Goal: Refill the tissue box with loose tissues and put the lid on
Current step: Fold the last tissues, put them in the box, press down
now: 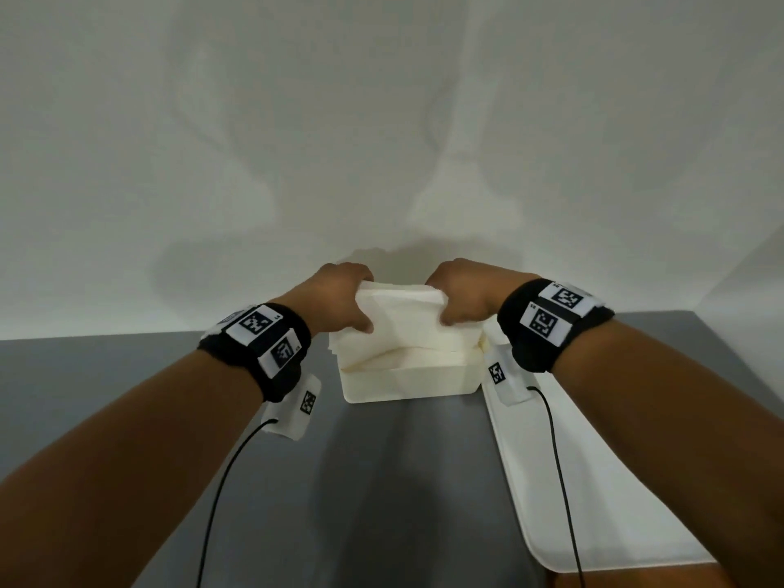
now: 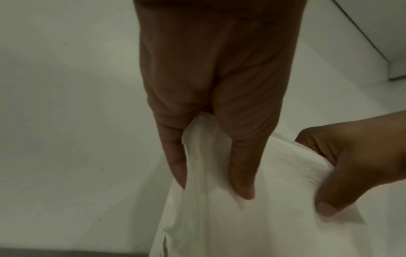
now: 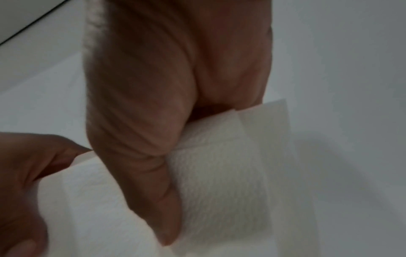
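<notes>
An open white tissue box (image 1: 407, 381) stands on the grey table near the wall. Over it, a stack of loose white tissues (image 1: 399, 316) sags in the middle, held at both ends. My left hand (image 1: 339, 299) grips the stack's left end, thumb on the near side. My right hand (image 1: 462, 297) grips its right end the same way. In the left wrist view the tissues (image 2: 252, 217) bunch between thumb and fingers of the left hand (image 2: 215, 156), with the right hand (image 2: 356, 165) opposite. The right wrist view shows the right hand (image 3: 167, 156) pinching the tissues (image 3: 219, 173). A flat white lid (image 1: 594, 468) lies right of the box.
A pale wall (image 1: 382, 120) rises directly behind the box. The grey table (image 1: 382, 502) stretches toward me between my forearms. Black cables hang from both wrist bands.
</notes>
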`<state>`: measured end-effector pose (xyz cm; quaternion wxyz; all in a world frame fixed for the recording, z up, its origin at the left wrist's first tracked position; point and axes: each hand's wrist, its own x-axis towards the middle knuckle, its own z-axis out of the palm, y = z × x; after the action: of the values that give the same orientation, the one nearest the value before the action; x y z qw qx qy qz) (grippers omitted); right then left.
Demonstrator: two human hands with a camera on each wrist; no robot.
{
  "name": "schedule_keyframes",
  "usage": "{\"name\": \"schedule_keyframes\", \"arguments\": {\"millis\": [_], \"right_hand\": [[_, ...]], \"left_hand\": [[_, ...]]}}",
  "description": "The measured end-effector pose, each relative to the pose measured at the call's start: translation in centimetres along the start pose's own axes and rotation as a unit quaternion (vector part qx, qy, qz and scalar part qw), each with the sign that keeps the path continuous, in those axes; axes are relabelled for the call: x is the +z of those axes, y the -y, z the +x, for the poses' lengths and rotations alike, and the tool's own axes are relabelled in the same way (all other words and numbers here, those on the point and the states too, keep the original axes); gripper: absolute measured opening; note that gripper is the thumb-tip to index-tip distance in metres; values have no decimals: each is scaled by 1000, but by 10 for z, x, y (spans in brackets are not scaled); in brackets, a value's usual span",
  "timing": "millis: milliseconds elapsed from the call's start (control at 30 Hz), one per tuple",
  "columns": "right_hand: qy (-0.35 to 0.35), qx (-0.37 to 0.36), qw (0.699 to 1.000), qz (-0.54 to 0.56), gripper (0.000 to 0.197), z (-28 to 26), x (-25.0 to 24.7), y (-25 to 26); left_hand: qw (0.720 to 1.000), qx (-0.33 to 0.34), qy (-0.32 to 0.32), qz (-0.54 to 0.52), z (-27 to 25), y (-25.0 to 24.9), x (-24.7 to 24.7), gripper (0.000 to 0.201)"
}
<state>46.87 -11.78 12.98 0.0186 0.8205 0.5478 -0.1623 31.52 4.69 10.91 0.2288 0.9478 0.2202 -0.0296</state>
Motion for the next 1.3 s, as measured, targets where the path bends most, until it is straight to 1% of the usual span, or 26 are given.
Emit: {"name": "schedule_keyframes", "arguments": {"millis": [100,200,267,333,400,500,600,667,700,767,800,833,867,933,1000,1067,1133,1200,1233,1300], "right_hand": [[11,8,999,46,19,-2,-7,0],[38,-3,999,38,24,0,-5,6],[33,-6,999,28,23,2,-3,8],[23,-4,999,23,21,3,-4,7],[17,-3,1000,13,23,1,-8,6],[-2,1,1000,14,25,-2,-15,5],[-5,1,1000,9,26,-1,-18,6],[7,-6,1000,-10,24,1,-13,7],[12,-9,1000,-16,23,3,-10,8],[16,-11,1000,-14,19,6,-6,9],[17,-12,1000,-12,18,7,-5,11],[19,-13,1000,-12,18,8,-5,12],[20,-15,1000,-14,19,9,-6,13],[31,-9,999,-17,21,7,-4,10],[52,4,998,-26,27,4,0,4],[66,12,997,-50,27,2,3,-2],[58,22,997,-56,22,1,1,-4],[50,29,997,-51,16,3,-3,-6],[52,30,997,-51,16,3,-5,-5],[64,26,996,-56,17,4,-4,-4]], "left_hand": [[999,-10,-33,-33,-1,3,2,64],[998,14,-44,-38,-2,0,8,61],[998,23,-50,-40,-1,-2,11,60],[998,18,-46,-39,-3,-2,10,62],[999,8,-43,3,-3,-1,8,62],[997,6,-51,63,-2,-3,2,53],[996,3,-38,83,-3,-6,0,36],[994,3,-24,110,-6,-10,1,40],[991,13,-25,127,-8,-13,2,48],[984,53,-38,167,-11,-23,7,65],[979,74,-43,187,-11,-29,11,69],[974,88,-43,207,-10,-34,15,68],[969,93,-41,224,-9,-39,19,65],[969,81,-29,232,-5,-42,23,54],[972,71,-11,224,-2,-39,22,42],[975,72,2,211,2,-37,19,33],[976,76,10,202,6,-37,16,31],[977,71,27,200,9,-37,14,33],[976,67,39,202,10,-37,13,34],[974,63,51,211,12,-39,12,28]]}}
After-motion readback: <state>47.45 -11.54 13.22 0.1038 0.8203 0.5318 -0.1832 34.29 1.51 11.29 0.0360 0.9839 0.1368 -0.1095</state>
